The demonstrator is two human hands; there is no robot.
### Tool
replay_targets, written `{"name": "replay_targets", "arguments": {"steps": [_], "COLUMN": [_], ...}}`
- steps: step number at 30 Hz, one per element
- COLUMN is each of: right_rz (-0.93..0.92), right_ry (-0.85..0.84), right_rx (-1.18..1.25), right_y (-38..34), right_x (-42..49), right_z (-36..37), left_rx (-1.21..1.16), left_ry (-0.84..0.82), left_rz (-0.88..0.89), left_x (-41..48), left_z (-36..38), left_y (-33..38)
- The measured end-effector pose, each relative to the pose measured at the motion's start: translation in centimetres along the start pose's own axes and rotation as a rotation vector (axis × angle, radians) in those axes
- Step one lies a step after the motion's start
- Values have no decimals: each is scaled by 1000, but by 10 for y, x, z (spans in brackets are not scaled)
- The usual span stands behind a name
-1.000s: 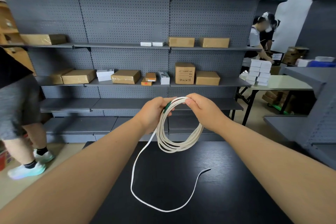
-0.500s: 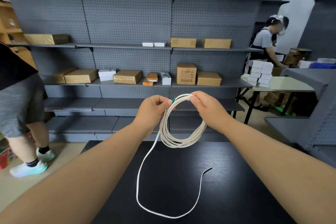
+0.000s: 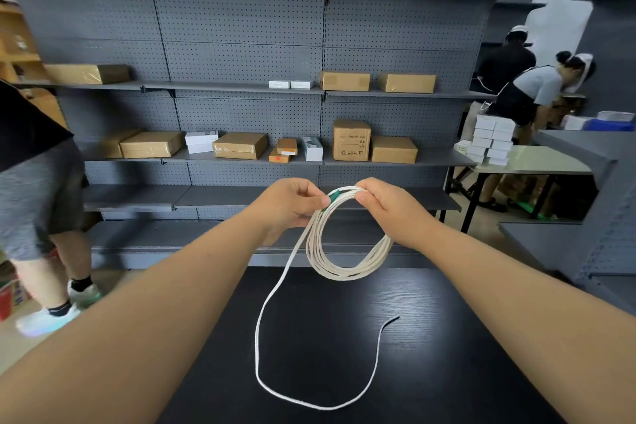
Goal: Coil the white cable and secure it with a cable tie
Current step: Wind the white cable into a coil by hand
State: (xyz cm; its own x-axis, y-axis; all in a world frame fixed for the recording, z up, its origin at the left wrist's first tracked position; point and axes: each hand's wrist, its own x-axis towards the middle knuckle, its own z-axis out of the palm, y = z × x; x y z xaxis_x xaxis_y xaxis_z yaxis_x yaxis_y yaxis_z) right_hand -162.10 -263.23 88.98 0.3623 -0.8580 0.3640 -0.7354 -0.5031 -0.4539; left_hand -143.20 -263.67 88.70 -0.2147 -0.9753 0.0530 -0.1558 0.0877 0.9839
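Cable (image 3: 344,275) white, multi-loop coil w/ tail on table (image 3: 430,354).

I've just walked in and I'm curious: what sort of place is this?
Likely a warehouse stockroom or packing area: grey pegboard shelving holds taped cardboard boxes, and small white boxes are stacked on a side table.

view: head, single | from: wearer's head height | faces: forward, slightly down | near: black table (image 3: 430,372); far: grey shelving (image 3: 241,27)
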Motion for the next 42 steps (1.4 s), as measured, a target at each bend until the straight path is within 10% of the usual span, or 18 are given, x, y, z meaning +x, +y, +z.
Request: {"name": "replay_targets", "arguments": {"steps": [16, 26, 42], "right_rz": [29, 111, 317], "right_ry": [119, 280, 220], "right_rx": [86, 247, 703], "right_y": [-6, -7, 1], "right_x": [0, 1, -3], "right_z": [6, 14, 21], "left_rx": [303, 29, 561], "left_ry": [372, 209, 350], "left_rz": [284, 322, 360], "left_x": [-4, -7, -6], "left_z": [22, 27, 6], "left_y": [-14, -29, -13]}}
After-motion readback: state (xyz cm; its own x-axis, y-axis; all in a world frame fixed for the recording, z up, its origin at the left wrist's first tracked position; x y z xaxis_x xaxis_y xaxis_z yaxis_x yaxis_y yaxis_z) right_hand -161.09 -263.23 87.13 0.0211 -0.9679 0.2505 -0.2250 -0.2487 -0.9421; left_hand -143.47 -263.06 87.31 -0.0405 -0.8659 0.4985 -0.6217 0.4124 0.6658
